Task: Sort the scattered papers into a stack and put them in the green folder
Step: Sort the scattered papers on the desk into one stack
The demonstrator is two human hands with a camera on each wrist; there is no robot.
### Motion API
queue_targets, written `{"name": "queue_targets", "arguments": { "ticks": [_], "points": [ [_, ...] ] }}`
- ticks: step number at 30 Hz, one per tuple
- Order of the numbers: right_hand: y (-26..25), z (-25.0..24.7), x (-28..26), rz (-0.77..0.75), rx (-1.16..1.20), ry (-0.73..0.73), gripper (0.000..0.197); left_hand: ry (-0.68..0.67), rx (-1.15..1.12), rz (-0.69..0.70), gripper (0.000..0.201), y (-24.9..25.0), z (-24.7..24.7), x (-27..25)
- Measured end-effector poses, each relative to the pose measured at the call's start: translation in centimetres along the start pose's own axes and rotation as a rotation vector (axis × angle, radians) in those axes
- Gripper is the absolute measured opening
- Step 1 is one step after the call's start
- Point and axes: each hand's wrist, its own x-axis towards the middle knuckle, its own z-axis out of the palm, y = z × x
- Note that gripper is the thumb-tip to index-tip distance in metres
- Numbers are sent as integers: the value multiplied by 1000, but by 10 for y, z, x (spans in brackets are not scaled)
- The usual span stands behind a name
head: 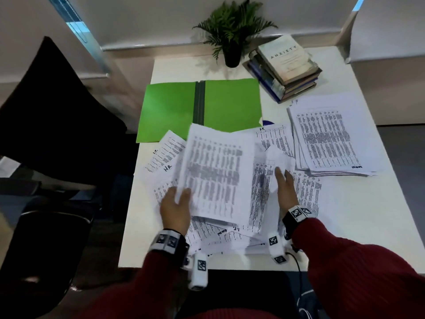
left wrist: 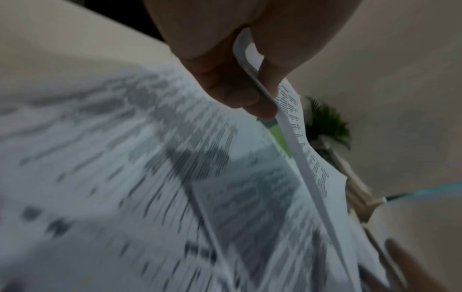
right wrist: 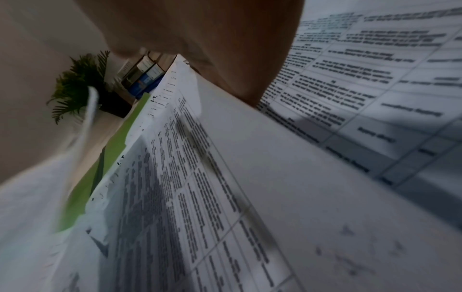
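Note:
The green folder (head: 174, 107) lies open at the back left of the white table. Scattered printed papers (head: 305, 192) cover the front middle. A squared stack of papers (head: 328, 139) sits to the right. My left hand (head: 178, 199) pinches the lower left edge of a bundle of printed sheets (head: 216, 173) and holds it tilted above the pile. In the left wrist view, thumb and fingers (left wrist: 230, 87) clamp that bundle (left wrist: 295, 142). My right hand (head: 284, 185) holds a curled sheet, blank side up (head: 279, 157). Its fingertips are hidden in the right wrist view, where the palm (right wrist: 212, 39) lies against this sheet (right wrist: 287, 177).
A potted fern (head: 232, 33) and a pile of books (head: 285, 67) stand at the table's back edge. A black chair (head: 53, 111) is close on the left. Bare table top (head: 358, 215) shows at the front right.

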Motion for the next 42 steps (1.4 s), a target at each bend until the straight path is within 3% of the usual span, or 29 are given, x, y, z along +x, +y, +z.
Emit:
{"name": "queue_targets", "arguments": {
  "ticks": [2, 6, 8, 9, 11, 13, 14, 17, 19, 22, 27, 29, 32, 36, 39, 42],
  "points": [
    [-1, 0, -4, 22, 58, -24, 128, -110, 48, -25, 47, -8, 24, -18],
    [7, 0, -7, -25, -60, -37, 97, -244, 160, 21, 30, -19, 48, -38],
    [14, -2, -6, -93, -174, -42, 94, -121, 226, 4, 31, -28, 38, -33],
    [14, -2, -5, -122, -179, -24, 90, -13, 270, -33, 41, -33, 27, -28],
    [14, -3, -4, -145, -159, 16, 83, 171, 376, -249, 76, -44, 5, -18],
    [15, -6, -2, -154, -164, 33, 79, 202, 423, -478, 91, -52, -13, -11],
    [17, -9, -1, -145, -164, 25, 79, 174, 438, -530, 83, -58, -17, -9],
    [20, -16, 1, -100, -143, -7, 75, 108, 454, -387, 38, -65, -20, -6],
    [20, -21, 2, -93, -142, -30, 75, 145, 365, -307, 28, -62, -21, -3],
    [18, -28, 3, -98, -180, -48, 81, 203, 388, -423, 75, -57, -24, -3],
    [21, -33, 1, -91, -235, -68, 89, 77, 528, -427, 83, -50, -18, 2],
    [19, -34, -2, -76, -253, -73, 89, 107, 432, -374, 72, -48, -19, 2],
    [19, -34, -2, -86, -259, -84, 88, 265, 282, -263, 39, -41, -33, -2],
    [19, -34, -2, -82, -280, -76, 91, 434, 163, -55, 29, -15, -71, -3],
    [17, -32, -5, -59, -239, -79, 91, 437, 75, 119, 24, 16, -98, -1],
    [14, -27, -7, -22, -175, -56, 87, 319, -90, 255, 20, 30, -96, 1]
  ]
}}
